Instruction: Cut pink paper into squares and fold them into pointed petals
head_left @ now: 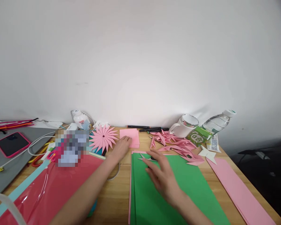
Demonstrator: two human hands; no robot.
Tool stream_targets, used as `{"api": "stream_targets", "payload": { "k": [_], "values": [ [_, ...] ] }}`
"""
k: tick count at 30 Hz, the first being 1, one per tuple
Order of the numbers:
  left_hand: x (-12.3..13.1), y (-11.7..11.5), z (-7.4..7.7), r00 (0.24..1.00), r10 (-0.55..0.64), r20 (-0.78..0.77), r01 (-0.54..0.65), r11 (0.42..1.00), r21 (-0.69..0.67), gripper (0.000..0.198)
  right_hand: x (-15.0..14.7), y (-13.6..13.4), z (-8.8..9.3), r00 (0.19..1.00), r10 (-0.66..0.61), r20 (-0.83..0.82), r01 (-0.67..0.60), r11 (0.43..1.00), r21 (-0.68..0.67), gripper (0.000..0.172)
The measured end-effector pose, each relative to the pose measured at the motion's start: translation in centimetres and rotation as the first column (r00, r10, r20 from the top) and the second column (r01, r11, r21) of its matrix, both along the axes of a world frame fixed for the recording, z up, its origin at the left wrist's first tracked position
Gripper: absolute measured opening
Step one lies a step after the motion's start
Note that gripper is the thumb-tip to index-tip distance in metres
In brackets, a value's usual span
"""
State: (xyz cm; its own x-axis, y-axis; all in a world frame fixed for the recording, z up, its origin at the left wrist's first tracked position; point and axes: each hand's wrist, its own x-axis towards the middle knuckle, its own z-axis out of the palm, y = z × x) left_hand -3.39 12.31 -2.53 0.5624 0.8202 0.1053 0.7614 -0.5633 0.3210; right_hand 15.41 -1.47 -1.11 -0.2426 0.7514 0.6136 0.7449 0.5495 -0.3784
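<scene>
My left hand reaches forward across the wooden table and touches the near left corner of a small stack of pink square papers; its fingers are curled over the edge. My right hand lies flat and open, fingers spread, on a stack of green paper sheets. Its fingertips are next to small scissors at the green sheets' far edge. A finished pink paper flower lies just left of my left hand. A pile of folded pink paper petals sits beyond my right hand.
Red glossy sheets cover the left. Long pink strips lie on the right. At the back stand a white mug, a water bottle, a green carton, black pens and a glue bottle. A pink-cased phone lies far left.
</scene>
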Motion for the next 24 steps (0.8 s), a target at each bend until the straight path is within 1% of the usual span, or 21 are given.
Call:
{"api": "stream_targets", "payload": {
  "k": [2, 4, 7, 10, 12, 13, 14, 15, 16, 17, 18, 19, 20, 21, 22, 23, 24],
  "values": [
    [-0.2, 0.1, -0.1, 1.0, -0.001, 0.028, 0.001, 1.0, -0.011, 0.029, -0.4, 0.2, -1.7, 0.99, 0.003, 0.144, 0.006, 0.998, -0.057, 0.03],
    [-0.4, 0.2, -0.2, 0.998, 0.017, 0.058, -0.016, 1.0, -0.025, 0.027, -0.5, 0.4, -3.4, 0.962, -0.029, 0.272, 0.061, 0.992, -0.11, 0.032],
    [-0.5, 0.2, 0.0, 0.99, 0.075, 0.118, -0.069, 0.996, -0.049, 0.022, -0.1, 0.8, -4.9, 0.936, -0.105, 0.336, 0.158, 0.978, -0.136, 0.037],
    [-0.9, -0.1, 0.9, 0.964, 0.137, 0.226, -0.127, 0.99, -0.058, 0.017, 0.6, 1.3, -4.9, 0.927, -0.213, 0.308, 0.263, 0.956, -0.129, 0.044],
    [-1.2, -0.5, 2.0, 0.928, 0.182, 0.325, -0.173, 0.983, -0.056, 0.013, 0.7, 1.7, -4.4, 0.934, -0.288, 0.213, 0.321, 0.936, -0.144, 0.043],
    [-1.5, -0.7, 2.6, 0.901, 0.21, 0.38, -0.204, 0.977, -0.057, 0.011, 0.6, 2.0, -4.1, 0.944, -0.302, 0.133, 0.322, 0.931, -0.17, 0.039],
    [-1.7, -1.0, 3.3, 0.865, 0.244, 0.439, -0.241, 0.968, -0.064, 0.009, 0.3, 2.2, -3.7, 0.955, -0.295, 0.026, 0.294, 0.932, -0.213, 0.034],
    [-1.9, -1.3, 3.8, 0.824, 0.279, 0.494, -0.275, 0.958, -0.082, 0.011, -0.1, 2.6, -3.3, 0.958, -0.266, -0.11, 0.229, 0.936, -0.267, 0.029],
    [-2.1, -1.5, 4.3, 0.781, 0.309, 0.542, -0.3, 0.948, -0.109, 0.015, -0.6, 2.9, -2.9, 0.933, -0.227, -0.281, 0.132, 0.938, -0.319, 0.027],
    [-2.2, -1.9, 4.6, 0.744, 0.323, 0.585, -0.293, 0.944, -0.149, 0.019, -1.3, 3.4, -2.6, 0.868, -0.193, -0.458, 0.009, 0.927, -0.375, 0.032],
    [-2.3, -2.2, 4.8, 0.69, 0.342, 0.637, -0.264, 0.939, -0.218, 0.021, -1.9, 3.8, -2.2, 0.76, -0.176, -0.626, -0.13, 0.902, -0.411, 0.041],
    [-2.4, -2.5, 4.8, 0.627, 0.367, 0.688, -0.214, 0.929, -0.301, 0.025, -2.6, 4.2, -1.9, 0.635, -0.17, -0.753, -0.251, 0.877, -0.41, 0.048],
    [-2.5, -2.9, 4.7, 0.513, 0.424, 0.746, -0.117, 0.896, -0.429, 0.027, -3.3, 4.6, -1.7, 0.532, -0.176, -0.828, -0.342, 0.85, -0.4, 0.051],
    [-2.6, -3.2, 4.5, 0.451, 0.465, 0.762, -0.049, 0.865, -0.499, 0.031, -3.8, 5.0, -1.5, 0.461, -0.205, -0.863, -0.38, 0.834, -0.4, 0.05],
    [-2.6, -3.6, 4.3, 0.421, 0.492, 0.762, -0.007, 0.842, -0.54, 0.034, -4.3, 5.4, -1.5, 0.429, -0.238, -0.872, -0.388, 0.823, -0.415, 0.047],
    [-2.7, -3.9, 3.9, 0.409, 0.512, 0.756, 0.022, 0.822, -0.569, 0.037, -4.7, 5.7, -1.5, 0.422, -0.267, -0.866, -0.381, 0.815, -0.437, 0.042],
    [-2.8, -4.1, 3.5, 0.413, 0.523, 0.746, 0.037, 0.809, -0.587, 0.038, -5.0, 5.9, -1.6, 0.428, -0.288, -0.857, -0.367, 0.811, -0.456, 0.037]
  ]
}}
